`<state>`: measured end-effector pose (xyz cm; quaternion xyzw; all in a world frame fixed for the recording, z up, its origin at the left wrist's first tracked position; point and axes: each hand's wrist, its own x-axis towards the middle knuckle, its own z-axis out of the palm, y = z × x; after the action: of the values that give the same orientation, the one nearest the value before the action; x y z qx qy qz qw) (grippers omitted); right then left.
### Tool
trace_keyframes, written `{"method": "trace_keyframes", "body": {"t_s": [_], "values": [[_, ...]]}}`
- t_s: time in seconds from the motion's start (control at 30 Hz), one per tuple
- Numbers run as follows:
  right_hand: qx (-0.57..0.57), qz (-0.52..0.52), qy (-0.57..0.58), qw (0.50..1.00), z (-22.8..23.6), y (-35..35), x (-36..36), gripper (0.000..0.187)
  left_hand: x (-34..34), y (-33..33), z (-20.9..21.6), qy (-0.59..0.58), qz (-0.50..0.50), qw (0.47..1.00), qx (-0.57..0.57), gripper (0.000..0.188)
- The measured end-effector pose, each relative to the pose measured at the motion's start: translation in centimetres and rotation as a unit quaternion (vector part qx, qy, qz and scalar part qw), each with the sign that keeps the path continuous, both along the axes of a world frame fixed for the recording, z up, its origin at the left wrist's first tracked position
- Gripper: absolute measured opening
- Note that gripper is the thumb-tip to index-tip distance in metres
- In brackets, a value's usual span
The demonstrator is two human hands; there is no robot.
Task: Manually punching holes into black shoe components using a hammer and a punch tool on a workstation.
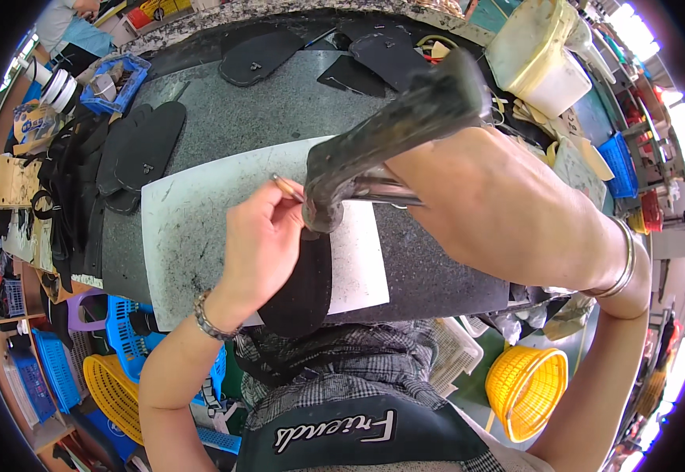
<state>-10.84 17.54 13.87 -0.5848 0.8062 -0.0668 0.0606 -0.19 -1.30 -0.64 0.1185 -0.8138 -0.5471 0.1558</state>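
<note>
My right hand (476, 189) is closed round a hammer (390, 130) with a long, dark, worn head and a metal shaft. The upper end of its head is blurred. Close beside the head's lower end, my left hand (260, 240) pinches a thin brownish rod-shaped tool (286, 187), whose lower part is hidden. Below my left fingers lies a black sole-shaped piece (299, 295). It overlaps the near edge of a smudged white sheet (189, 236) on the dark worktable. Whether the hammer touches the rod cannot be made out.
More black sole-shaped pieces lie at the left (150, 145) and far side (260, 57) of the worktable (224, 110). A blue basket (134, 82) stands far left, a stained white container (543, 59) far right. Yellow (527, 393) and blue baskets sit below the near edge.
</note>
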Motion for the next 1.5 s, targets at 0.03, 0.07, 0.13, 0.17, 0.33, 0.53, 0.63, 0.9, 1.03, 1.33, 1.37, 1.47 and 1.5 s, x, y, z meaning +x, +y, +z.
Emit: {"method": "trace_keyframes", "body": {"t_s": [0.03,0.07,0.13,0.17,0.33,0.53,0.63,0.9,1.03,1.33,1.37,1.47,1.5], "values": [[-0.051,-0.003,0.015,0.999,0.0,0.2,0.0,0.034,-0.2,-0.2,0.0,0.002,0.0,1.0,0.0,0.007],[-0.102,-0.002,0.025,0.994,-0.1,0.0,0.1,0.035,-0.1,-0.5,0.0,-0.01,-0.002,1.0,-0.01,0.006],[-0.108,-0.044,0.005,0.993,1.0,-0.3,0.2,0.034,0.0,-0.1,0.4,-0.002,-0.012,0.999,0.05,0.004],[-0.113,-0.095,-0.009,0.989,1.7,-0.4,0.3,0.033,0.0,0.2,0.8,-0.003,-0.012,0.999,0.049,0.004],[-0.085,-0.048,0.106,0.99,0.3,-0.3,0.4,0.031,-0.2,0.7,0.4,0.086,-0.042,0.968,-0.232,0.005],[-0.111,-0.045,0.005,0.993,1.4,-0.3,-0.1,0.031,-0.7,-0.4,-0.2,0.017,-0.009,0.995,0.095,0.005],[-0.113,-0.06,0.04,0.991,1.6,-0.8,-0.2,0.028,-0.6,0.2,0.7,0.011,-0.019,0.998,-0.057,0.005],[-0.009,-0.004,0.002,1.0,-1.8,1.1,0.6,0.027,-0.2,-1.9,3.0,-0.009,0.041,0.955,0.293,0.016],[-0.019,0.019,-0.001,1.0,-3.6,2.2,1.9,0.021,5.5,-1.0,3.1,0.11,0.023,0.981,0.156,0.008],[0.025,0.06,-0.009,0.998,-4.9,0.8,3.5,0.034,3.3,-3.3,1.1,0.031,-0.072,0.995,-0.06,0.003],[0.04,0.038,-0.003,0.998,-5.7,1.2,3.7,0.036,3.2,-3.1,1.7,0.032,-0.075,0.995,-0.058,0.003],[0.045,0.014,-0.008,0.999,-6.9,1.7,4.3,0.037,4.7,-2.6,3.4,0.051,-0.073,0.991,-0.104,0.006],[0.033,0.015,-0.017,0.999,-7.1,1.7,4.3,0.036,5.4,-2.3,3.5,0.031,-0.059,0.997,0.03,0.008]]}}
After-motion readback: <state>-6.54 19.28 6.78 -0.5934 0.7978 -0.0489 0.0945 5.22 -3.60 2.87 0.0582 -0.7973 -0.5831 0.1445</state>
